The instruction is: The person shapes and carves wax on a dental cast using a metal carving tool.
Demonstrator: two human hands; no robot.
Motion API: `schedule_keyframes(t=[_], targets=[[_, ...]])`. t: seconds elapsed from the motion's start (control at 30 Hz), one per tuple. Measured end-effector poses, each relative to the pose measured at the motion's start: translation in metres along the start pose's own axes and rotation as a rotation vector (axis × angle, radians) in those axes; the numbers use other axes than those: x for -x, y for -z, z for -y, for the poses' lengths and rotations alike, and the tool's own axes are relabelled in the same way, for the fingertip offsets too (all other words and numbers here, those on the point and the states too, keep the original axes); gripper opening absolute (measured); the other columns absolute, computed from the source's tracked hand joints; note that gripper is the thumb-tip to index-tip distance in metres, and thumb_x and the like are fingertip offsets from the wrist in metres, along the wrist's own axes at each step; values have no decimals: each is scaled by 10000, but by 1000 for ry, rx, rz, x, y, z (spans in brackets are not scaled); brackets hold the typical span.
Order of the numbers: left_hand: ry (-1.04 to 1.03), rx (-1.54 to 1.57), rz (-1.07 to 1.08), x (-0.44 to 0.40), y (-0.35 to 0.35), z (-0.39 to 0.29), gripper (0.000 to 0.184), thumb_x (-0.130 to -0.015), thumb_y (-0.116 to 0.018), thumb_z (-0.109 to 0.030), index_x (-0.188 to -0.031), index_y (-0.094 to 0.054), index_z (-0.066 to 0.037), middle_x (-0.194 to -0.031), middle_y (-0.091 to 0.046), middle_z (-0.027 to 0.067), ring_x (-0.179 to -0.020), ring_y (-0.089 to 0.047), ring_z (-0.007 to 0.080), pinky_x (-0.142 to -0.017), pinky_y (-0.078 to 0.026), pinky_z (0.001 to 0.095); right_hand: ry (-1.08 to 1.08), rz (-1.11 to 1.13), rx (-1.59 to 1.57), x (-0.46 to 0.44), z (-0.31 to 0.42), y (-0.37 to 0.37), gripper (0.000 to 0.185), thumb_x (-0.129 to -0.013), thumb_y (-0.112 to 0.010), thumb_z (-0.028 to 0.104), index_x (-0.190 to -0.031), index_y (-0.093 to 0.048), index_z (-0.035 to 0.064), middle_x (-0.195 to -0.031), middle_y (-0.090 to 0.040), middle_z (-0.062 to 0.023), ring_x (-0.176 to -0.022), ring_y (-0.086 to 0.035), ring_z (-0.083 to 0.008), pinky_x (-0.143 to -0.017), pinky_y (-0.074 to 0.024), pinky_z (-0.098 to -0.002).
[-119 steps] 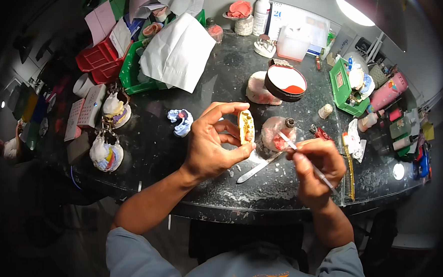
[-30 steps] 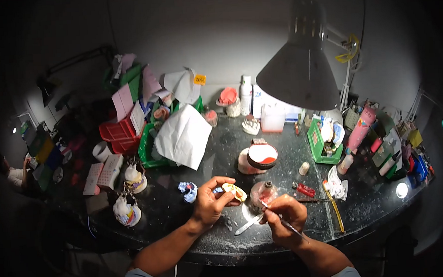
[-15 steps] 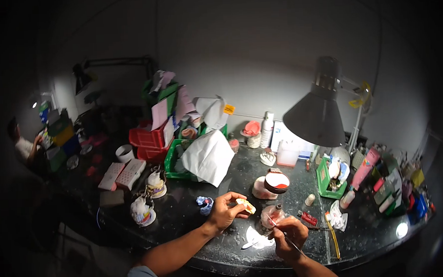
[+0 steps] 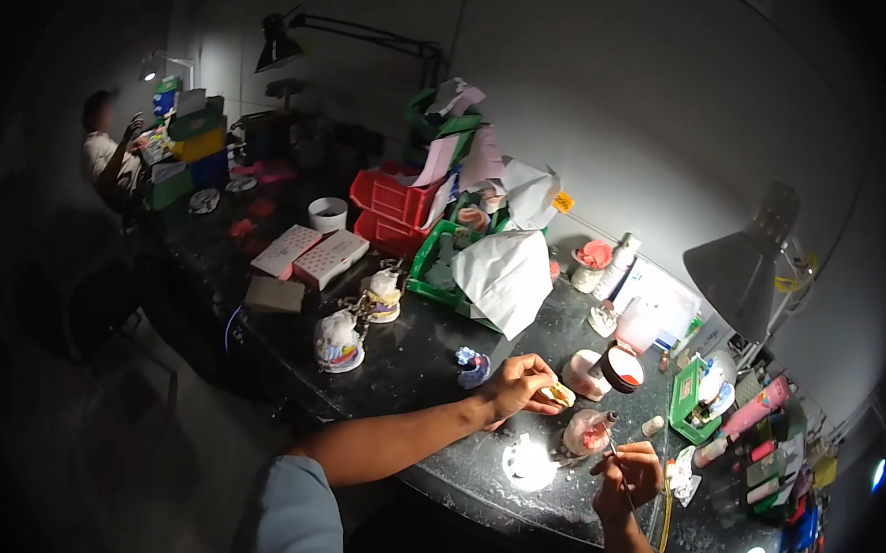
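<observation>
My left hand [image 4: 519, 388] pinches a small pale-yellow dental piece [image 4: 559, 396] between its fingers, just left of an open jar. My right hand [image 4: 629, 477] is closed around a thin, pen-like tool [image 4: 625, 482]. The tool's upper end is by the rim of a squat glass jar [image 4: 578, 442] with pink stuff in it; whether it touches the contents I cannot tell. Behind stands another whitish jar [image 4: 582, 369], with a round dark-rimmed lid [image 4: 624, 367] beside it. A blue dental mould [image 4: 473, 367] lies left of my left hand.
Two dental models on articulators [image 4: 339, 342] stand at the left. Green bins [image 4: 442, 261] and red bins [image 4: 389, 204] hold papers. A desk lamp [image 4: 738, 266] leans over the right side, near a green tray [image 4: 688, 404]. Another person [image 4: 111, 159] sits at the far left.
The view has swung left and tilted, so the bench appears rotated. The dental piece stays in my left hand, now seen more edge-on. My right hand still holds the tool by the jar.
</observation>
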State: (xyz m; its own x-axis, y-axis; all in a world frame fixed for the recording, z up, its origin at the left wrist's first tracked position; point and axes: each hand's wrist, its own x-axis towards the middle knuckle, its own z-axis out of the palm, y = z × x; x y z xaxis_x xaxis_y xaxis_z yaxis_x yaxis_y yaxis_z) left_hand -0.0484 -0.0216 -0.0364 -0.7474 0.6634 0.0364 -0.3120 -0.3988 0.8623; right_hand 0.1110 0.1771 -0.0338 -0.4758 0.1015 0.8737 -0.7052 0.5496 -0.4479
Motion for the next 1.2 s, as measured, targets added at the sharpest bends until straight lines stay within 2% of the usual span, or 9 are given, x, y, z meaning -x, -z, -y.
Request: schedule_keyframes(t=[0.03, 0.07, 0.13, 0.23, 0.43, 0.6, 0.63, 0.83, 1.2], targets=[[13, 34, 6, -1, -3, 0, 182, -972, -562, -123, -1073, -520, 23, -1101, -650, 234, -975, -711, 296, -832, -631, 361, -79, -94, -3, -1, 3, -1, 100, -739, -670, 17, -803, -593, 20, -705, -631, -119, -568, -582, -178, -527, -460, -294], [19, 71, -1, 1, -1, 0, 184, -968, -563, -117, -1076, -511, 23, -1110, -643, 242, -979, -711, 301, -836, -630, 359, 71, 59, 84, -17, 13, 4, 112, -724, -656, 9, -820, -600, 18, -710, -631, -119, -571, -591, -182, -527, -464, -294], [47, 132, 1, 0, 0, 1, 189, -957, -565, -111, -1075, -501, 22, -1128, -631, 258, -995, -707, 319, -871, -619, 370, 169, 95, 201, -21, 11, 10, 97, -742, -637, 29, -834, -606, 22, -715, -626, -119, -570, -601, -186, -515, -463, -298], [119, 217, -9, 8, -5, -9, 196, -950, -568, -115, -1072, -504, 24, -1130, -634, 259, -1025, -697, 338, -926, -595, 388, 155, 44, 94, -10, 0, 11, 93, -805, -618, 0, -865, -548, -15, -822, -556, -130, -555, -557, -138, -457, -542, -251], [181, 421, 69, 2, 1, -2, 240, -952, -596, -68, -1127, -471, 39, -1240, -583, 289, -1141, -642, 370, -1025, -542, 399, -127, -97, -41, 4, 4, 9, 84, -826, -598, -16, -888, -541, -14, -886, -532, -125, -585, -561, -125, -463, -532, -237], [163, 508, 87, -5, 5, 8, 294, -961, -583, -51, -1202, -438, 35, -1275, -560, 281, -1186, -615, 369, -1059, -516, 401, -123, -33, 14, 9, -9, 21, 68, -852, -567, 6, -908, -533, -12, -884, -532, -131, -530, -531, -129, -452, -495, -224], [167, 506, 90, -6, 5, 8, 327, -965, -581, -54, -1244, -434, 32, -1283, -567, 247, -1190, -615, 347, -1065, -510, 392, -56, -21, -43, 0, 8, 16, 112, -886, -643, -70, -977, -589, -34, -773, -648, -187, -570, -612, -205, -506, -558, -327], [147, 460, 105, -4, 1, 4, 390, -965, -603, -58, -1308, -438, 25, -1292, -577, 179, -1201, -608, 310, -1063, -510, 383, -88, 4, -43, 1, 13, 16, 118, -884, -654, -53, -983, -591, -43, -762, -652, -199, -602, -650, -229, -533, -568, -331], [89, 258, 202, -2, 0, 7, 466, -903, -737, -120, -1306, -530, -10, -1217, -638, 86, -1073, -614, 128, -923, -511, 264, -67, 56, -84, -6, 16, 16, 127, -893, -621, -52, -1013, -582, -44, -789, -651, -199, -598, -639, -230, -535, -556, -323]])
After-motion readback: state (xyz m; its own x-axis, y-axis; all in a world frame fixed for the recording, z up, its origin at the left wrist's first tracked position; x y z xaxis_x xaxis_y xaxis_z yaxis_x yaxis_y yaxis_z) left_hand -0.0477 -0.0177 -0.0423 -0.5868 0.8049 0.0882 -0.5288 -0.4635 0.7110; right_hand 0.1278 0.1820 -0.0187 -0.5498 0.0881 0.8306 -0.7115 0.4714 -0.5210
